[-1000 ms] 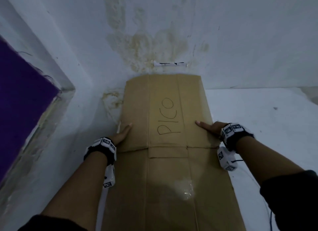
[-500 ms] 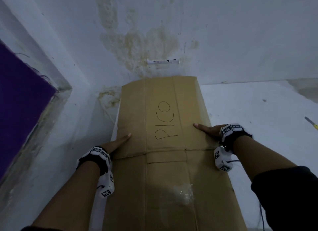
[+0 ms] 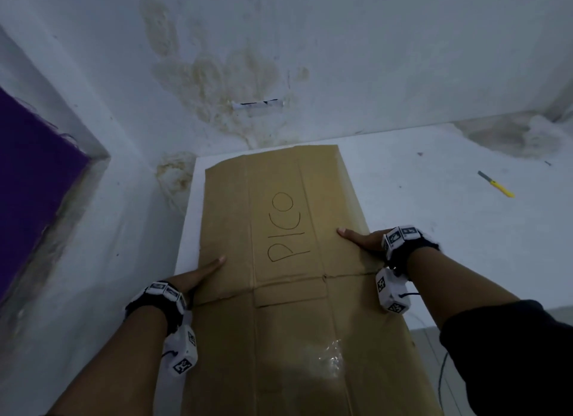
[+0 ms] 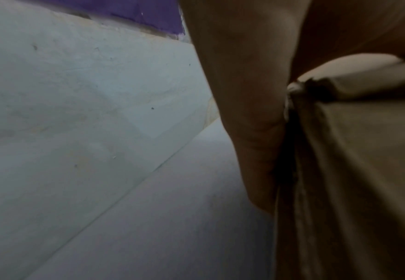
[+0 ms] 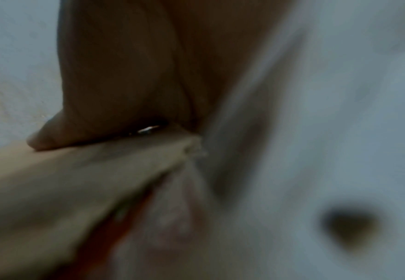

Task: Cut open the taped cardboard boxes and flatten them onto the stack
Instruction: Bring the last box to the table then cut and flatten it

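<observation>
White floor and stained white wall frame a flattened brown cardboard box held at both long edges.

Both hands grip the flattened brown cardboard box (image 3: pixel 288 260) marked "PICO": the left hand (image 3: pixel 198 276) pinches its left edge, thumb flat on top and fingers hidden underneath, and the right hand (image 3: pixel 361 240) clamps the right edge the same way, thumb on top. From the right wrist view the thumb presses the board's top face; the fingers below are too blurred to make out. Crumpled clear tape (image 3: pixel 333 353) clings to the near part of the board. Its far edge lies near the wall, over the white floor (image 3: pixel 434 229). Well apart, toward the floor's far right, lies a yellow-handled utility knife (image 3: pixel 496 184). Purple panel (image 3: pixel 34 174) fills the left.
</observation>
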